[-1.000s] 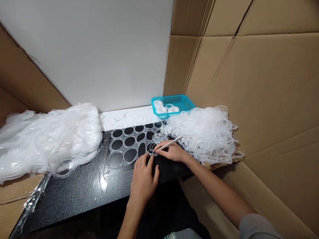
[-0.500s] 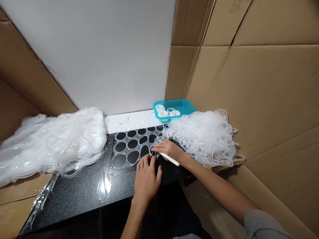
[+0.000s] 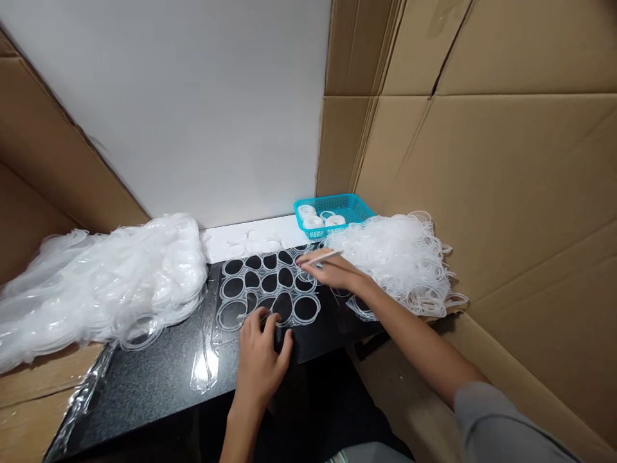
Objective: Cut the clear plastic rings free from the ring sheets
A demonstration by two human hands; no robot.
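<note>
- Head view, hands: the left hand lies palm down on the near edge of a clear plastic sheet of punched rings, fingers slightly spread and pressing flat on it, clamped on nothing.
- Right hand reaches in from the right over the far right part of the sheet; its fingers are closed together around a thin white stick, which points right and slightly far, above the knuckles.
- Sheet: it lies flat on a black speckled counter, in the middle of the scene, with rows of round and oval rings showing the dark surface through them. The left hand touches its near row; the right hand covers its far right rings.
- Right of the sheet, a heap of loose clear rings touches the right wrist and spills to the counter's right edge.
- Far behind that heap, against the cardboard wall, stands a teal basket holding a few white rolls.
- Left of the sheet, well apart from both hands, a big pile of clear plastic sheeting lies across the counter and the cardboard beside it.
- Far side: a white wall with a few loose rings on the white ledge just beyond the sheet.
</note>
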